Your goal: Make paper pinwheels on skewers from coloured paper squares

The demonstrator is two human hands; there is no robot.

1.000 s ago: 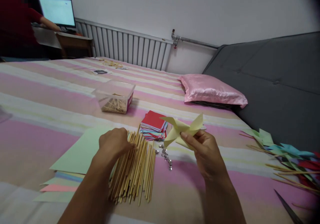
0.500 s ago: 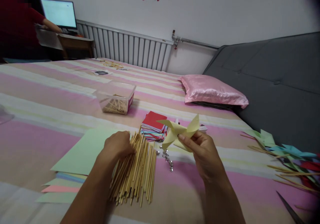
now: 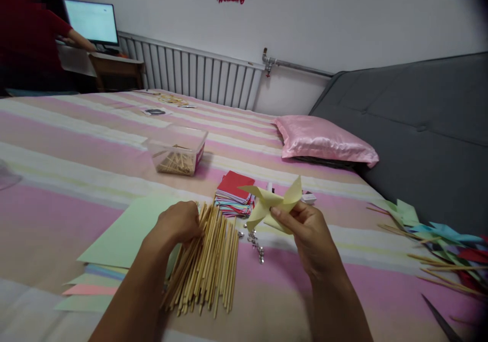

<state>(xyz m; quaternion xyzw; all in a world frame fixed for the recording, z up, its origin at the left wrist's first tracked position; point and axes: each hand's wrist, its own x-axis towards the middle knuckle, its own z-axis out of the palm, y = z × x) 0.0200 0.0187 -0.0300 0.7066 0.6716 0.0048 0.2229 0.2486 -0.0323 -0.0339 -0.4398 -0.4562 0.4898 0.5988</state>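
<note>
My right hand point(image 3: 310, 232) pinches a pale yellow paper pinwheel point(image 3: 272, 202) near its centre, the thumb on the front and the blades curling outward. Wooden sticks point(image 3: 209, 266) lie in a loose bundle on the bed before me. At the bundle's upper left, my left hand point(image 3: 179, 225) is closed on a wooden stick, its fingertips hidden behind the knuckles. Small silvery beads point(image 3: 255, 243) lie between the sticks and my right hand. Just beyond the bundle is a stack of small coloured paper squares point(image 3: 235, 187), red on top.
Larger coloured sheets point(image 3: 114, 235) lie under my left forearm. A clear plastic box point(image 3: 179, 151) holds short wooden pieces. To the right are finished-looking paper pinwheels point(image 3: 438, 235) and a pointed dark blade point(image 3: 438, 314). A pink pillow point(image 3: 328, 138) lies farther back; a person point(image 3: 30, 42) sits by a monitor.
My left hand has shifted slightly left, and sticks at the bundle's left side have slid and spread. The right hand keeps the pinwheel in nearly the same spot.
</note>
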